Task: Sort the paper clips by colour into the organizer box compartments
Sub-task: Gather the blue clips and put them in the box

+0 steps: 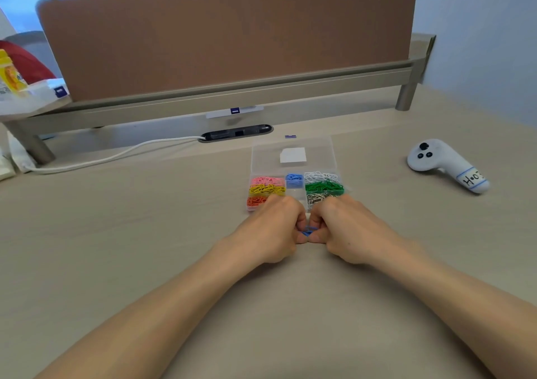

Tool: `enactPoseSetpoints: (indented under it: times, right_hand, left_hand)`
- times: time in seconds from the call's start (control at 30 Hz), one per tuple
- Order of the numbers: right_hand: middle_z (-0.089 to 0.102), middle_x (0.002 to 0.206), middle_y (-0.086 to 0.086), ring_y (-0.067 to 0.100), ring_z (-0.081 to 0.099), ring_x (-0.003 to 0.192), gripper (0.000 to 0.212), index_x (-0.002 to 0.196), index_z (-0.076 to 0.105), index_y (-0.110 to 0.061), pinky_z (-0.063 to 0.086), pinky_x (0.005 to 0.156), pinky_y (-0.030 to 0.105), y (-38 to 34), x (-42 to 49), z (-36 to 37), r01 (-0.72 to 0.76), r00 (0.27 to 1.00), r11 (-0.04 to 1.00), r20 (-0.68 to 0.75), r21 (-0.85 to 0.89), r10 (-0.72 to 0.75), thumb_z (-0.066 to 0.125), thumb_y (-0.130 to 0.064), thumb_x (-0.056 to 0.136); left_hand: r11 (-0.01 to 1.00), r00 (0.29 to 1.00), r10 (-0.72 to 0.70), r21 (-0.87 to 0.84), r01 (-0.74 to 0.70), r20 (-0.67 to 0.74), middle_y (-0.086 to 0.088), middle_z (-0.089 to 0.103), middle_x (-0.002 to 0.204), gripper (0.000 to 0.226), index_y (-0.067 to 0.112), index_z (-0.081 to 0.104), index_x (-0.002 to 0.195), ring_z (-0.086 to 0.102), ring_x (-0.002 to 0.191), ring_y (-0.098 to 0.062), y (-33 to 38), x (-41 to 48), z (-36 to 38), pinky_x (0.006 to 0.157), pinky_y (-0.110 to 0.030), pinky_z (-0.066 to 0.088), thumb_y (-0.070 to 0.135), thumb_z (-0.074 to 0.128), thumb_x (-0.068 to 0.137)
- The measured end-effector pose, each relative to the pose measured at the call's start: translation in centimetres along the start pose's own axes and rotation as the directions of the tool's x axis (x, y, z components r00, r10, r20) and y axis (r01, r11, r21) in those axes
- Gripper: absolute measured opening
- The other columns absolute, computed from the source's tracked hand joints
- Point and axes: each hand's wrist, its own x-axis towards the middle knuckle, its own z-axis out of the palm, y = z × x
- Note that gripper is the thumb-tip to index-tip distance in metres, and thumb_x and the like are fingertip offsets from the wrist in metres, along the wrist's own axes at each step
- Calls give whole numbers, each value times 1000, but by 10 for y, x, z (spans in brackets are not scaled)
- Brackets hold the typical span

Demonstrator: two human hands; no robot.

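Both hands — left hand point(271, 227) and right hand point(341, 227) — pinch small blue paper clips point(308, 231) together, curled fingers mostly hiding them — count's unclear.

organizer box point(293, 158) mid-desk point(116, 219), hands before it, controller point(444, 165) right

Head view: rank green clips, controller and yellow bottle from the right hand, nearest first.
1. Green clips, just beyond the right hand.
2. Controller, off to the right.
3. Yellow bottle, far left edge.
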Motion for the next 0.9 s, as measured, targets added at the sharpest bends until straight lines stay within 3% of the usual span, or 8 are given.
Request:
enactPoseSetpoints:
  times: [0.13,0.33,0.43,0.53,0.67,0.77,0.83,0.9]
  right_hand:
    - [52,90,4,23,43,84,37,68,37,-25,37,68,30,-2,-1,0,-25,1000,999,7,-28,25,65,-28,92]
    - [58,88,6,24,46,83,16,81,53,-24,42,68,32,-4,-4,-2,-2,1000,1000,-12,-4,2,65,-25,91]
    - [65,96,8,26,53,89,13,81,56,-25,43,69,33,-5,-6,-3,-8,999,1000,-31,7,8,65,-23,90]
    - [66,94,8,26,51,86,21,76,50,-27,36,65,31,-5,-5,-2,-10,998,1000,-58,7,10,65,-21,90]
    - [65,90,8,28,55,90,20,76,52,-26,33,64,32,-4,-6,-4,-15,994,999,-104,48,20,64,-20,90]
    - [56,77,3,28,47,80,18,75,56,-28,29,60,32,-5,-7,-12,-8,989,999,-146,50,15,64,-22,89]
    - [45,62,-3,26,41,72,26,66,50,-26,26,52,33,-4,-4,-20,-8,985,999,-171,49,16,65,-21,87]
    - [41,57,-3,26,40,69,21,66,58,-22,27,51,32,-3,2,-31,0,979,999,-203,51,11,67,-19,84]
  left_hand:
    - [999,1000,-10,32,10,11,-3,62,82,12,22,63,76,55,76,-22,2,0,1,65,-37,52,17,72,83]
    - [993,1000,3,116,-3,2,-3,50,75,27,21,46,65,37,70,-19,7,-4,3,57,-30,30,13,64,84]
    - [994,1000,-1,113,4,-27,-3,47,72,36,23,39,60,40,71,-21,8,-5,5,58,-30,29,13,64,83]
    - [994,998,7,108,0,-63,-4,48,73,39,24,35,58,44,73,-24,8,-5,7,57,-31,28,12,64,82]
    - [994,992,29,111,-15,-125,-2,48,68,30,20,43,62,48,71,-26,9,-7,4,55,-33,27,14,64,82]
    - [994,987,57,105,-41,-154,2,42,58,22,18,51,65,42,64,-24,10,-6,-5,53,-33,30,14,65,82]
    - [997,984,59,58,-50,-170,4,44,55,21,19,54,64,41,58,-16,8,-3,-16,50,-26,28,14,66,81]
    - [999,983,46,18,-43,-176,6,49,55,18,22,61,68,40,54,-9,7,3,-30,49,-18,25,12,67,81]
